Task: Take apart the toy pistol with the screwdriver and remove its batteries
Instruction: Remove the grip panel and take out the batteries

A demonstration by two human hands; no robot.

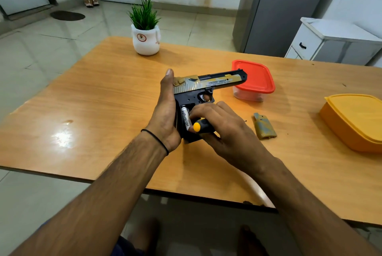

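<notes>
Left hand (pixel 165 115) clasping the pistol (pixel 206 88), our right hand's (pixel 223 127) grip curled round the screwdriver (pixel 198 126), we seemingly pry the battery (pixel 185 118), which could spring off the surface (pixel 103 100).

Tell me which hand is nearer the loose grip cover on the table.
Right. The right hand, gripping the screwdriver, is just left of the grip cover; the left hand holds the toy pistol farther away.
</notes>
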